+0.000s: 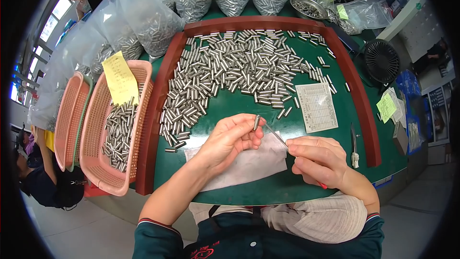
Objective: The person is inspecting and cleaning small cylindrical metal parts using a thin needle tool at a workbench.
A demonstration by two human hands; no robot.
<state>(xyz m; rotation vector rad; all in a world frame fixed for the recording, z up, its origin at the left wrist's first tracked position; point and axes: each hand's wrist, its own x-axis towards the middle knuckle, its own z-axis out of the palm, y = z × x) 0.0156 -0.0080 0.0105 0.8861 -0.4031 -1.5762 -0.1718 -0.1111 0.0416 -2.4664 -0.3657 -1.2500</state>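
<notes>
Your left hand (229, 136) is pinching a short silver metal cylinder (256, 122) between thumb and fingertips, holding it above the green tabletop (230, 108) with its long axis nearly upright, top end leaning slightly away from you. Your right hand (318, 159) is closed around a thin metal rod (275, 135), which is slanting up and to the left so its tip is meeting the cylinder's lower end. Under both hands a white paper sheet (249, 165) is lying flat. Farther out, a heap of loose silver cylinders (235, 74) is spreading inside the red-brown raised border (158, 110), beside a printed paper form (316, 107). A pink plastic basket (115, 127) is sitting to your left, and clear bags of cylinders (191, 0) are lining the far edge.
</notes>
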